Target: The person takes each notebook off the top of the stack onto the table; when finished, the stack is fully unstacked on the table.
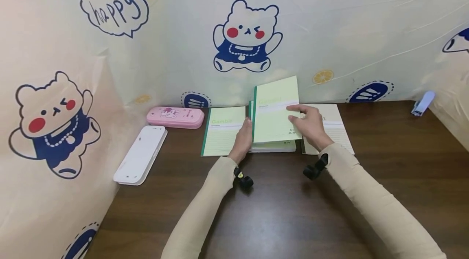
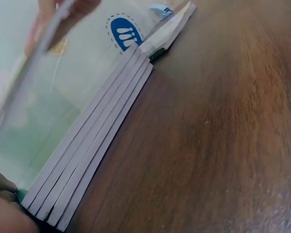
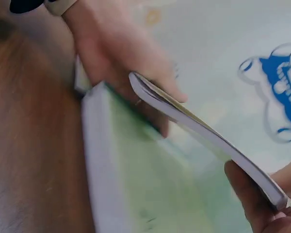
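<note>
Sleeves: two beige sleeves reach in from the near edge over the dark wooden table [image 1: 286, 210].
White case [image 1: 140, 154]: flat, lying far left by the printed cloth.
Pink case [image 1: 175, 117]: behind it, against the cloth.
Left notebook [image 1: 224, 130]: pale green, flat, green spine.
Left hand [image 1: 242, 141]: fingers curled round the left edge of the raised notebook.
Raised notebook [image 1: 275, 109]: pale green cover, green spine, tilted above the stack [image 1: 272, 145] at table centre.
Right hand [image 1: 309, 126]: pinches its right edge, thumb beneath.
Cream notebook [image 1: 335, 126]: flat, just right.
Stapler [image 1: 422, 103]: far right.
</note>
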`<state>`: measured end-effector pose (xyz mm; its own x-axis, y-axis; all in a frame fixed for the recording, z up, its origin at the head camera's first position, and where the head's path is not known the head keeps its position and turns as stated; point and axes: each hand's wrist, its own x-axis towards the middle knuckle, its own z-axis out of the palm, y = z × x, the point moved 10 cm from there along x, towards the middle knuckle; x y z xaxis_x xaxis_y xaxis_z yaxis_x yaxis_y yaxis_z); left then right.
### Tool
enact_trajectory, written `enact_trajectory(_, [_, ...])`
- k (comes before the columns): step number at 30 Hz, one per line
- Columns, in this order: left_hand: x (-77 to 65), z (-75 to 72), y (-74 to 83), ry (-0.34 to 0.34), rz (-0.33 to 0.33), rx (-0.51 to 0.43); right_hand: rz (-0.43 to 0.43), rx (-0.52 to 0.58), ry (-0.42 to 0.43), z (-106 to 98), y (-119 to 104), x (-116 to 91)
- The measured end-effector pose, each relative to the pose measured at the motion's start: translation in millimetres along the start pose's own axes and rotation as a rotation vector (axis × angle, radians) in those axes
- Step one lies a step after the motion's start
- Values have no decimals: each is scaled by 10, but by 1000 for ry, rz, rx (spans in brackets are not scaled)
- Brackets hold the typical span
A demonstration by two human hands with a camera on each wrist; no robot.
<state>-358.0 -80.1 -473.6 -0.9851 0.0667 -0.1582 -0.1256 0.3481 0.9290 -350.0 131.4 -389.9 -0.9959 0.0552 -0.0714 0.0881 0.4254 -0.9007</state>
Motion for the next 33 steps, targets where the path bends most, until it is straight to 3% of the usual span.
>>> enact_trajectory(4, [25,8,42,7,27,17,-10,100,6,-220,-195,-57])
enact_trajectory(8, [47,15,91,24,86,117,-19,179,-3,-341,-321,-105])
enact_trajectory(16, [62,16,56,36,93,139,-27,187,-3,-413,-257,-138])
enact_trajectory(22, [32,33,1,24,73,133,17,89,25,-814,115,-208])
enact_trajectory(33, [20,51,-8,18,60,155,107,-6,124,-2154,1217,-384])
